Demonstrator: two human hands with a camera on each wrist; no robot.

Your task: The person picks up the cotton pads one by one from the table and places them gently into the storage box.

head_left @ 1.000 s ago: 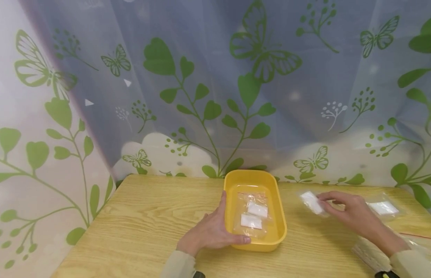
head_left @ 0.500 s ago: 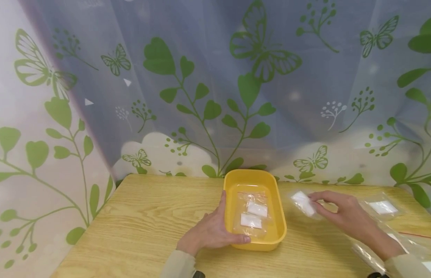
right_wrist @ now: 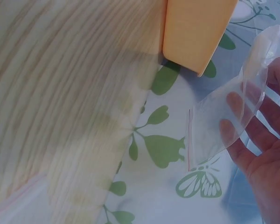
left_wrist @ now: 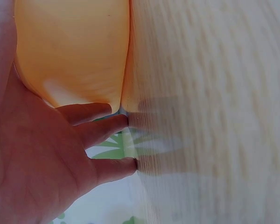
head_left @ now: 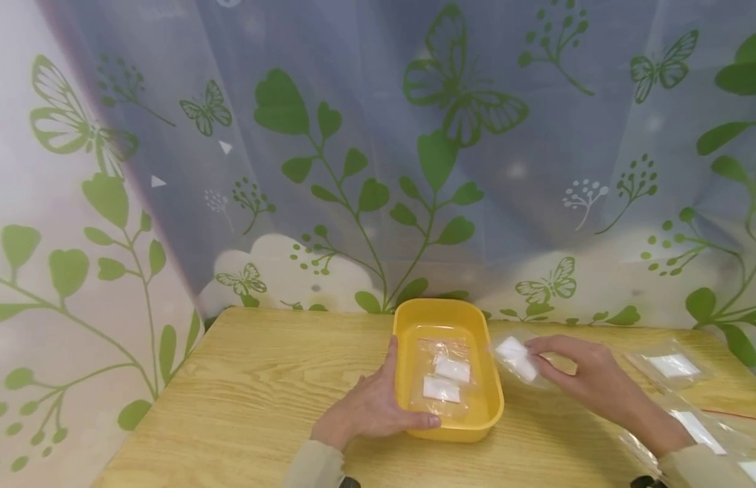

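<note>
A yellow plastic bin (head_left: 493,415) stands on the table, with two clear zip bags (head_left: 441,389) holding white rectangular pieces inside it. My left hand (head_left: 368,405) holds the bin at its near left corner, thumb over the near rim and fingers along the left wall. In the left wrist view the fingertips (left_wrist: 123,164) reach down to the tabletop. Just right of the bin, my right hand (head_left: 597,379) pinches another small zip bag (head_left: 516,359) with a white piece in it. In the right wrist view the raised bag (right_wrist: 214,116) overlaps several fingers.
More clear zip bags with white pieces lie on the right of the wooden table (head_left: 274,379): one bag (head_left: 672,364) farther back, and a bag with a red seal line (head_left: 698,430) partly under the right forearm. A patterned curtain (head_left: 353,203) hangs behind the table.
My right hand has moved left with the pinched zip bag, bringing it close to the bin's right rim. The left hand and the bin have stayed in place.
</note>
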